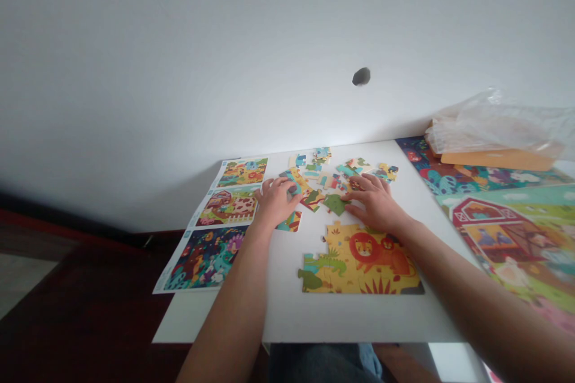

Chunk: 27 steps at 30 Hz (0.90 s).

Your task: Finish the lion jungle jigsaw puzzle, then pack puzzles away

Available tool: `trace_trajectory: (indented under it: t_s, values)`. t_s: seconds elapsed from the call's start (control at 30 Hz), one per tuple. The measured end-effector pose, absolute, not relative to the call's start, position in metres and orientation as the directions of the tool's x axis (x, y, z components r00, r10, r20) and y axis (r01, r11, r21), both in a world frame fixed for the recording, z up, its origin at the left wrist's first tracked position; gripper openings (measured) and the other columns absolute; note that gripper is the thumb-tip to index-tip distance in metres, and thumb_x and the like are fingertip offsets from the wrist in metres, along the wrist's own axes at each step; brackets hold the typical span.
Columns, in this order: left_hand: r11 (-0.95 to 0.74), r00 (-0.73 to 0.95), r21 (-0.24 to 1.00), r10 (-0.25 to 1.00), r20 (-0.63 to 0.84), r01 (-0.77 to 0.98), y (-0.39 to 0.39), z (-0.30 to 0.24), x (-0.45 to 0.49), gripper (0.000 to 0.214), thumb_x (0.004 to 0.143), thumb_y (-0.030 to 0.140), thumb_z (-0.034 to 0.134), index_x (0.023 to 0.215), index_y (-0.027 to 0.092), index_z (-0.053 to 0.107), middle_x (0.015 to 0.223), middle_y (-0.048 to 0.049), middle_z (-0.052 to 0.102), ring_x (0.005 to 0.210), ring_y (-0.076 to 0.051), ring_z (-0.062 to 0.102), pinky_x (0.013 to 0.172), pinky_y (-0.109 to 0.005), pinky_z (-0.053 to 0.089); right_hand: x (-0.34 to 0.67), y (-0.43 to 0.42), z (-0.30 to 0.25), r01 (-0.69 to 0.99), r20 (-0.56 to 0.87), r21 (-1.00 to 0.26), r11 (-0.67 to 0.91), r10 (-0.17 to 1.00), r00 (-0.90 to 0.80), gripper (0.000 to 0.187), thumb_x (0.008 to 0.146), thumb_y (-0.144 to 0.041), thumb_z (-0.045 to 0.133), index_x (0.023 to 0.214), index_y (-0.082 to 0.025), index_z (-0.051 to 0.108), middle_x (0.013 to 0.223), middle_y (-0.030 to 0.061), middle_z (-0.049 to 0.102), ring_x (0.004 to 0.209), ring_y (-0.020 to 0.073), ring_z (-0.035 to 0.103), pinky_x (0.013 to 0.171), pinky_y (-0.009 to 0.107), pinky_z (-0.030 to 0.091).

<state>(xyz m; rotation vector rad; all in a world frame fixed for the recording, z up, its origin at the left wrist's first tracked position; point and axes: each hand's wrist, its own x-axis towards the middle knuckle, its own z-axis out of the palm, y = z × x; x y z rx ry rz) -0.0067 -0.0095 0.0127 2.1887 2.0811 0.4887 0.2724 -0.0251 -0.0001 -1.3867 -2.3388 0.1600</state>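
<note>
A partly joined jigsaw puzzle (359, 260) with a lion, a cub and a crocodile lies near the front of the white table. Loose puzzle pieces (313, 198) are scattered behind it, some overlapping. My left hand (276, 200) rests at the left side of these pieces, fingers bent and apart, thumb beside a blue and yellow piece. Just under it lies a striped corner piece (293, 221). My right hand (375, 200) spreads over the right side of the pile, its fingertips at a green puzzle piece (336, 203). Its palm covers some pieces.
At the left, a reference sheet (209, 227) with three pictures overhangs the table edge. A large farm picture (516, 239) and a dark forest picture (431, 170) lie at the right. Clear plastic wrap (494, 125) sits on an orange box (498, 158) by the wall (287, 72).
</note>
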Motion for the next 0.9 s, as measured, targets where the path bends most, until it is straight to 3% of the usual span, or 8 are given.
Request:
trace_trajectory:
  t_s: [0.13, 0.27, 0.43, 0.57, 0.7, 0.9]
  values:
    - [-0.125, 0.093, 0.269, 0.987, 0.128, 0.955, -0.011, 0.01, -0.003, 0.04, 0.087, 0.05, 0.057, 0.124, 0.037, 0.064, 0.146, -0.0003, 0.05, 0.14, -0.037, 0.029, 0.11, -0.061, 0.024, 0.273, -0.025, -0.001, 0.79, 0.265, -0.33, 0.517, 0.854, -0.448, 0.025, 0.09, -0.04, 0.058, 0.108, -0.032, 0.072, 0.148, 0.0046, 0.048, 0.139, 0.0385, 0.03, 0.105, 0.069, 0.025]
    - [-0.131, 0.1, 0.263, 0.987, 0.128, 0.956, -0.011, 0.01, -0.004, 0.041, 0.088, 0.052, 0.055, 0.126, 0.038, 0.062, 0.146, 0.0009, 0.05, 0.139, -0.038, 0.03, 0.109, -0.062, 0.025, 0.273, -0.024, -0.001, 0.765, 0.243, -0.366, 0.53, 0.848, -0.471, 0.025, 0.09, -0.038, 0.057, 0.111, -0.03, 0.068, 0.143, 0.0033, 0.054, 0.14, 0.0389, 0.031, 0.104, 0.073, 0.023]
    - [-0.103, 0.067, 0.246, 0.986, 0.15, 0.964, -0.012, 0.011, -0.001, 0.041, 0.088, 0.052, 0.054, 0.125, 0.036, 0.063, 0.145, -0.0011, 0.051, 0.138, -0.039, 0.032, 0.108, -0.064, 0.025, 0.272, -0.024, 0.0, 0.775, 0.248, -0.361, 0.519, 0.854, -0.457, 0.025, 0.09, -0.037, 0.056, 0.11, -0.028, 0.068, 0.139, 0.0062, 0.057, 0.134, 0.0381, 0.04, 0.104, 0.07, 0.027]
    - [-0.242, 0.195, 0.237, 0.959, 0.204, 0.941, -0.014, 0.008, 0.01, 0.044, 0.088, 0.049, 0.056, 0.131, 0.037, 0.058, 0.149, 0.0001, 0.047, 0.141, -0.037, 0.027, 0.111, -0.066, 0.02, 0.272, -0.024, -0.001, 0.776, 0.256, -0.355, 0.522, 0.852, -0.457, 0.027, 0.09, -0.037, 0.056, 0.112, -0.027, 0.067, 0.138, 0.0065, 0.058, 0.133, 0.0361, 0.042, 0.105, 0.067, 0.028]
    - [-0.383, 0.351, 0.235, 0.922, 0.167, 0.893, -0.015, 0.005, 0.022, 0.046, 0.089, 0.051, 0.056, 0.133, 0.037, 0.057, 0.151, 0.0002, 0.044, 0.143, -0.036, 0.027, 0.114, -0.066, 0.015, 0.272, -0.024, -0.001, 0.77, 0.27, -0.354, 0.53, 0.847, -0.459, 0.026, 0.089, -0.036, 0.056, 0.111, -0.027, 0.067, 0.137, 0.0061, 0.059, 0.131, 0.0337, 0.044, 0.106, 0.064, 0.029]
    - [-0.405, 0.379, 0.246, 0.914, 0.146, 0.881, -0.014, 0.0, 0.023, 0.043, 0.089, 0.047, 0.057, 0.13, 0.035, 0.059, 0.152, -0.0023, 0.043, 0.142, -0.035, 0.03, 0.116, -0.063, 0.016, 0.273, -0.023, -0.001, 0.76, 0.308, -0.346, 0.549, 0.832, -0.461, 0.026, 0.089, -0.034, 0.056, 0.111, -0.028, 0.068, 0.134, 0.0062, 0.061, 0.129, 0.0311, 0.048, 0.106, 0.058, 0.032]
